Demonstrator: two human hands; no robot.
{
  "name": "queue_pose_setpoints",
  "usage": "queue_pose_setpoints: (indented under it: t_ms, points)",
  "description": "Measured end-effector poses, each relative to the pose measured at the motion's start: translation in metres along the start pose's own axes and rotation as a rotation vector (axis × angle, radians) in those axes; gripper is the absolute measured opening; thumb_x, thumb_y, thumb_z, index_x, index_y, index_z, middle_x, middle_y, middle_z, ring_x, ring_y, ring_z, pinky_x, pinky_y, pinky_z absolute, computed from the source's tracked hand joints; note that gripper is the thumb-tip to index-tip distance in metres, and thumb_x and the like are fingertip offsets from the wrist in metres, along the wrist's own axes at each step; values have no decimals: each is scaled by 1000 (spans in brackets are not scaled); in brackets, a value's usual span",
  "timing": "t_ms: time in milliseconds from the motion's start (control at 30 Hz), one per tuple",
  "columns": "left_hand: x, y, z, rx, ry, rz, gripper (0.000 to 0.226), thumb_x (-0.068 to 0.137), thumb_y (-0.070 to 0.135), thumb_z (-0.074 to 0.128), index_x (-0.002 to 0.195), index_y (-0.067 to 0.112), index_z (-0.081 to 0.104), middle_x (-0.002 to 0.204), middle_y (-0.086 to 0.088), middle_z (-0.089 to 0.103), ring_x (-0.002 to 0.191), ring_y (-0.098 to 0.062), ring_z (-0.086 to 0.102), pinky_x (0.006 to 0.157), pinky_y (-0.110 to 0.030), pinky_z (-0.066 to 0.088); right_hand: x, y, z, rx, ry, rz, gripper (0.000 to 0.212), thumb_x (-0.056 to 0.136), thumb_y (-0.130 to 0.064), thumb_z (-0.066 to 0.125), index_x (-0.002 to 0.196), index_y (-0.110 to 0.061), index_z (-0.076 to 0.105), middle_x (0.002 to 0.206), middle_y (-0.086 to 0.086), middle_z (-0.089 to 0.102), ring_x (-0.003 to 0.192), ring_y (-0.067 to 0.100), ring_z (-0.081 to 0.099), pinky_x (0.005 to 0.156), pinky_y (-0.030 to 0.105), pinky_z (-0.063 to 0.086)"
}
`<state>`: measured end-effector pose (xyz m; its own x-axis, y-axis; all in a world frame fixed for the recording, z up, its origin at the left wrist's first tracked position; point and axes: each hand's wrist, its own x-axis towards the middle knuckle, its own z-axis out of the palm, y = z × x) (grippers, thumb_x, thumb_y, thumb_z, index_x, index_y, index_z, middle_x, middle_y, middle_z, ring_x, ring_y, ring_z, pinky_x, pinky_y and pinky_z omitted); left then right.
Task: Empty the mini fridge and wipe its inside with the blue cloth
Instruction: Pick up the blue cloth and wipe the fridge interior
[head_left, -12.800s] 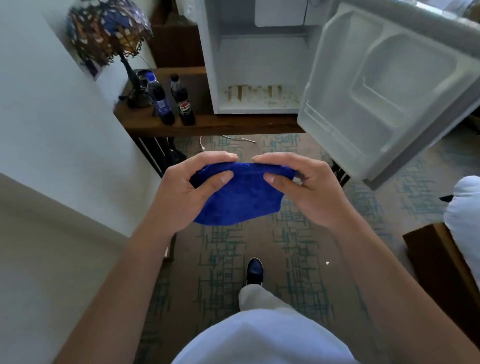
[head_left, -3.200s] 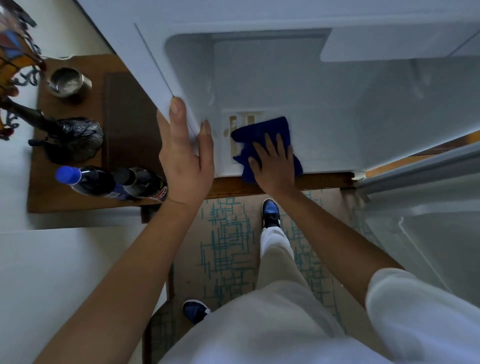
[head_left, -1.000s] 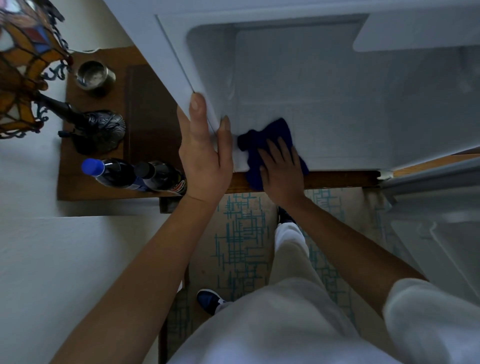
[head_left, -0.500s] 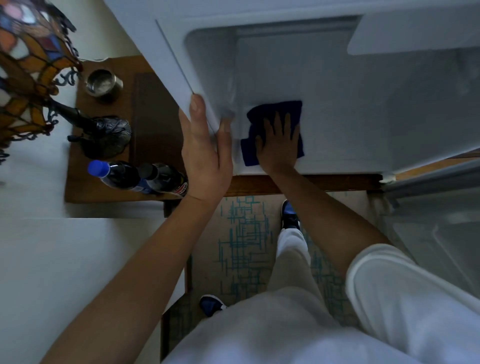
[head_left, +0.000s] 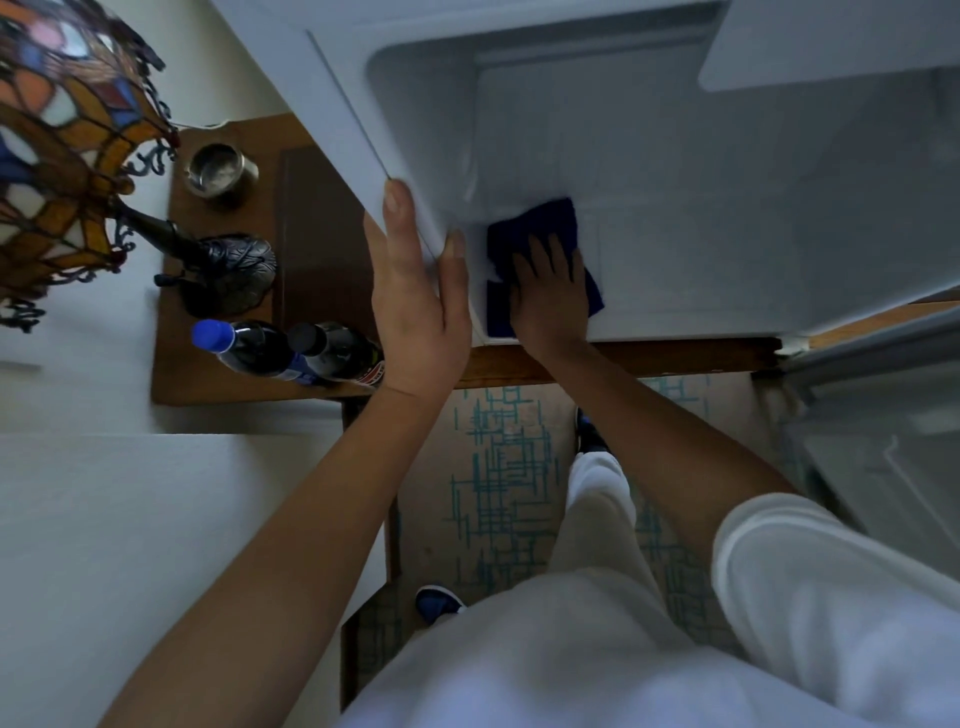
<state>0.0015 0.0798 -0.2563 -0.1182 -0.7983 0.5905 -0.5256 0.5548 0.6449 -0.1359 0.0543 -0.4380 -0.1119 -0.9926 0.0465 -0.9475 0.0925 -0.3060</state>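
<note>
The white mini fridge (head_left: 701, 171) stands open on a wooden shelf, its inside bare. My right hand (head_left: 550, 296) lies flat on the blue cloth (head_left: 540, 223), pressing it against the fridge floor near the left front corner. My left hand (head_left: 415, 296) grips the front edge of the fridge's left wall, thumb inside, fingers outside. Two dark bottles (head_left: 291, 351) stand on the shelf left of the fridge, one with a blue cap.
The fridge door (head_left: 883, 426) hangs open at the right. A stained-glass lamp (head_left: 67, 140) with a dark base and a metal cup (head_left: 221, 169) stand on the wooden shelf (head_left: 623, 358) at the left. Patterned carpet and my legs are below.
Over the last second my right hand pushed the cloth from the front lip deeper onto the fridge floor and spread flat on it. My left hand stayed on the wall edge.
</note>
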Motion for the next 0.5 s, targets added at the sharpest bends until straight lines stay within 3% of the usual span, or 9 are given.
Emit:
queue_pose_setpoints:
  t_ms: [67,133,233,300,400,433,500]
  points:
    - [-2,-2,1,-5,6,13,103,104,-5,50,149,64,-11,152,-10,10,156,-6,14,122,-13,14,-24,8,1,4,74,-42,47,101,-28,42,141,-12,59,154,14,50,147,36,41,124,57,25]
    - [-3,-4,2,-12,5,27,104,103,-7,51,151,61,-11,150,-13,10,152,-22,17,123,-13,14,-46,12,1,7,106,-75,44,101,-27,44,139,-13,60,152,12,53,145,35,43,123,56,27]
    - [0,-7,1,22,10,57,105,101,-10,52,153,57,-11,155,-16,15,146,-20,16,123,-12,13,-62,19,0,34,110,-101,40,102,-25,47,138,-14,60,151,11,54,145,34,43,121,55,30]
    - [0,-6,0,31,12,59,103,101,-9,52,155,55,-9,159,-16,27,144,-15,22,121,-11,15,-64,23,-1,66,102,-94,39,101,-21,49,137,-14,62,150,9,55,144,34,44,119,55,33]
    - [-5,2,-1,-9,4,-60,91,103,-1,52,155,56,4,143,-12,43,131,7,38,115,-8,24,-61,26,-6,83,87,-93,40,102,-23,44,136,-14,64,149,9,56,143,34,45,117,55,36]
    - [-5,5,-2,-10,19,-82,82,103,0,53,156,49,14,142,-14,45,128,10,38,112,-4,25,-61,26,-8,70,75,-112,41,102,-25,42,135,-13,64,149,10,56,143,35,45,117,55,36]
    - [-4,8,-3,46,65,-73,65,99,-4,58,151,19,26,144,-25,46,127,5,34,108,2,20,-62,25,-11,44,57,-144,43,104,-28,38,137,-13,63,151,10,55,144,35,44,119,54,34]
